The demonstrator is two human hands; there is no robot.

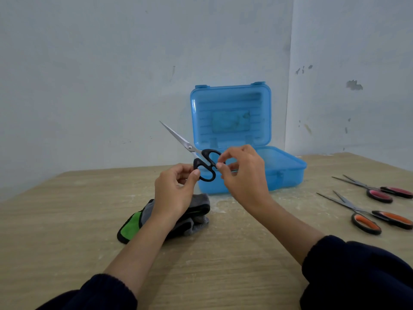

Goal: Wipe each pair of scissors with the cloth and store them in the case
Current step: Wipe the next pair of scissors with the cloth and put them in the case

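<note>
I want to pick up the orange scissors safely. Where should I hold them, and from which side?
Grip the orange scissors by the handle loops, coming from the right, near side. They lie flat on the table, slightly open, with the tips pointing left and away.

The left hand (174, 191) covers the middle of the cloth (196, 211), so its folds beneath the fingers (194, 174) cannot be told. The right hand (243, 175) hides the near front wall of the blue case (286, 173); the case's inside, beyond the fingers, is out of sight. Right of the fingers, the red-handled scissors (380, 194) and orange-handled scissors (366, 222) are cut by the picture's edge. The surface (223, 265) runs off the bottom edge.
</note>
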